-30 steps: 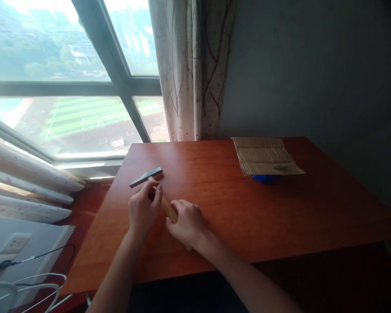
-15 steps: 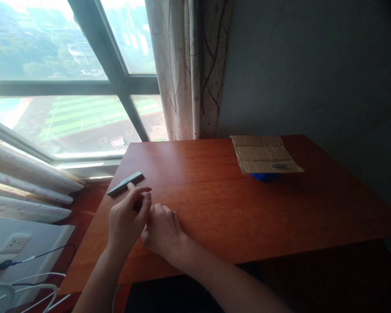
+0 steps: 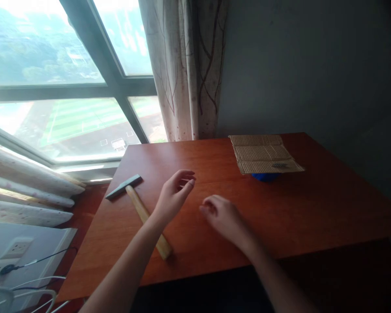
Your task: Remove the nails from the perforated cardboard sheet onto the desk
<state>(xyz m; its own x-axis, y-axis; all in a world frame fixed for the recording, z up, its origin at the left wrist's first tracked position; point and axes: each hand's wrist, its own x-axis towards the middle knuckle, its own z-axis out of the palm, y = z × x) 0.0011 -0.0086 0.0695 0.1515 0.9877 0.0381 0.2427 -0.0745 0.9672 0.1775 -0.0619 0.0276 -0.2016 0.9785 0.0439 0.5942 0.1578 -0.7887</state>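
A hammer (image 3: 140, 209) with a pale wooden handle and a dark metal head lies flat on the left part of the reddish wooden table (image 3: 215, 243), head toward the window. My left hand (image 3: 173, 198) hovers just right of the handle, fingers loosely curled and apart, holding nothing. My right hand (image 3: 222, 217) floats above the middle of the table, fingers relaxed and bent downward, also empty. Neither hand touches the hammer.
A folded piece of brown cardboard (image 3: 263, 153) lies at the back right with a blue object (image 3: 263, 177) under its near edge. A patterned curtain (image 3: 185, 65) hangs behind the table. A window is on the left; a wall socket and cables (image 3: 9, 269) are at the lower left.
Both hands let go of the hammer and moved right, away from it. The hammer now lies alone near the table's left edge, after sliding left between the earlier frames.
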